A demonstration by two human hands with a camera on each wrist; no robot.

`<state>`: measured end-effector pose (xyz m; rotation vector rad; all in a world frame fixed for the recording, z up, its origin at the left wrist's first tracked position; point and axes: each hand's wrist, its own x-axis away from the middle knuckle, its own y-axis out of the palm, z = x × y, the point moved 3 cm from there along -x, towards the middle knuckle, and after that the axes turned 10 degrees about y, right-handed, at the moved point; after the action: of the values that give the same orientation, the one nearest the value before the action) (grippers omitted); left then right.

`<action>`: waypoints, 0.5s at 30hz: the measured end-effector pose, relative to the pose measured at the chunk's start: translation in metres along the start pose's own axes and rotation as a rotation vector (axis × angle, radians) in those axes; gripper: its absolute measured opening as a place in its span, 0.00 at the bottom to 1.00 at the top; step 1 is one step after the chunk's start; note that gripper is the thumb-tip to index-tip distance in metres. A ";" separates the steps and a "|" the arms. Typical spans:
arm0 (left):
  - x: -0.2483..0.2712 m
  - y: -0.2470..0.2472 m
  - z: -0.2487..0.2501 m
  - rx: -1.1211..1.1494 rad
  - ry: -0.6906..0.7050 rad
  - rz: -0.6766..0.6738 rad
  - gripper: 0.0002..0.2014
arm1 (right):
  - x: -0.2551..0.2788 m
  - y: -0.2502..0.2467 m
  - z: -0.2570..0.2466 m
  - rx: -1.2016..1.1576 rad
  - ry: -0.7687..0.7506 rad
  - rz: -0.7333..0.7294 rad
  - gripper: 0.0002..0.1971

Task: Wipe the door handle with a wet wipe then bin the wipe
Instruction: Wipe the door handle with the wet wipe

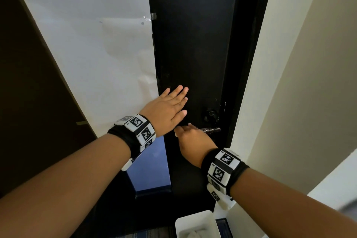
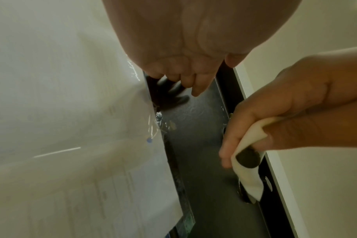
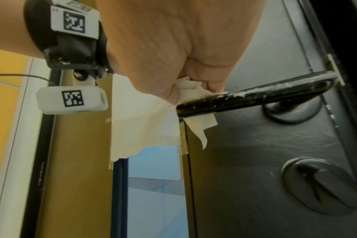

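White paper sheet (image 1: 92, 44) taped left of door | left hand (image 1: 166, 110) flat, fingers straight on black door (image 1: 193, 44), likely bracing it | right hand (image 1: 193, 139) clamps wet wipe (image 3: 153, 128) round door handle (image 3: 254, 98), free end | bin (image 1: 197, 222) near, below: short drop.

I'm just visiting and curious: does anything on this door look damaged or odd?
Yes. The black lever door handle looks worn, with pale chipped flecks along its top edge. The right hand grips a white wet wipe at its free end. Nothing is spilled.
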<state>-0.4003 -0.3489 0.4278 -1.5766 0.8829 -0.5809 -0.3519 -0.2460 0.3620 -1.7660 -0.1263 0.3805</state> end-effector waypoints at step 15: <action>0.000 0.000 -0.001 0.014 -0.004 0.013 0.28 | 0.013 -0.011 -0.008 0.165 -0.377 -0.055 0.11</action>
<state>-0.4009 -0.3491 0.4275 -1.5580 0.8841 -0.5731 -0.3357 -0.2470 0.3720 -1.5100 -0.3993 0.6630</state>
